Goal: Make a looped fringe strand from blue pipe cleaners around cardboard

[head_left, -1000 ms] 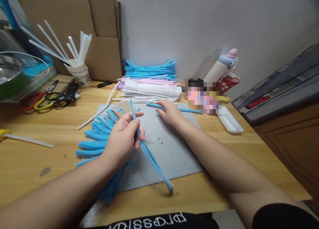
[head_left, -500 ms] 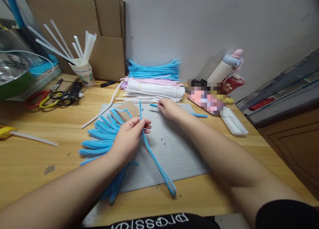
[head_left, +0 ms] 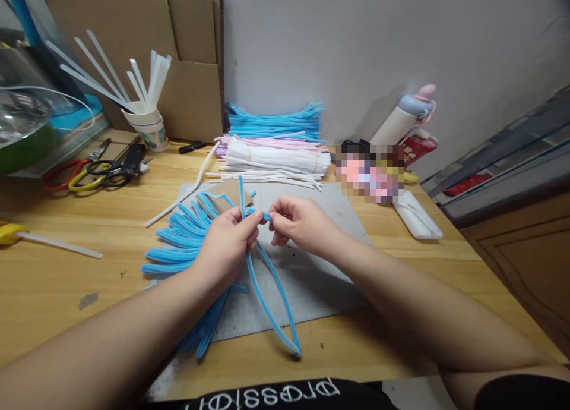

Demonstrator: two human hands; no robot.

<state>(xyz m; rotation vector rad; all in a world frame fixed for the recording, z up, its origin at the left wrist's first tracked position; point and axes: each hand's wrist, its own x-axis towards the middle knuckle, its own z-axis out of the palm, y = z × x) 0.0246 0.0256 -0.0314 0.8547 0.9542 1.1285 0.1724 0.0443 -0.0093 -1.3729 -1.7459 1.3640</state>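
Note:
A long blue pipe cleaner (head_left: 274, 327), bent into a narrow loop, hangs from my hands toward the table's front edge. My left hand (head_left: 231, 237) pinches it near its upper ends, one of which stands straight up. Close beside it, my right hand (head_left: 296, 220) has thumb and fingers closed on a short blue end that points sideways between the hands. Many looped blue pipe cleaners (head_left: 173, 255) fan out to the left, partly under my left hand and forearm. A piece of cardboard (head_left: 229, 193) lies behind my left hand.
A grey cutting mat (head_left: 329, 279) lies underneath. Behind it are bundles of blue pipe cleaners (head_left: 276, 125) and white pipe cleaners (head_left: 271, 159). Scissors (head_left: 104, 173), a cup of white sticks (head_left: 151, 131) and a glue gun stand left; a bottle (head_left: 396, 122) and tissue pack (head_left: 416, 215) right.
My right hand has come left and nearer, meeting my left hand at the pipe cleaner's end. The hanging loop has spread wider. The loose blue piece at the right is no longer visible on the mat.

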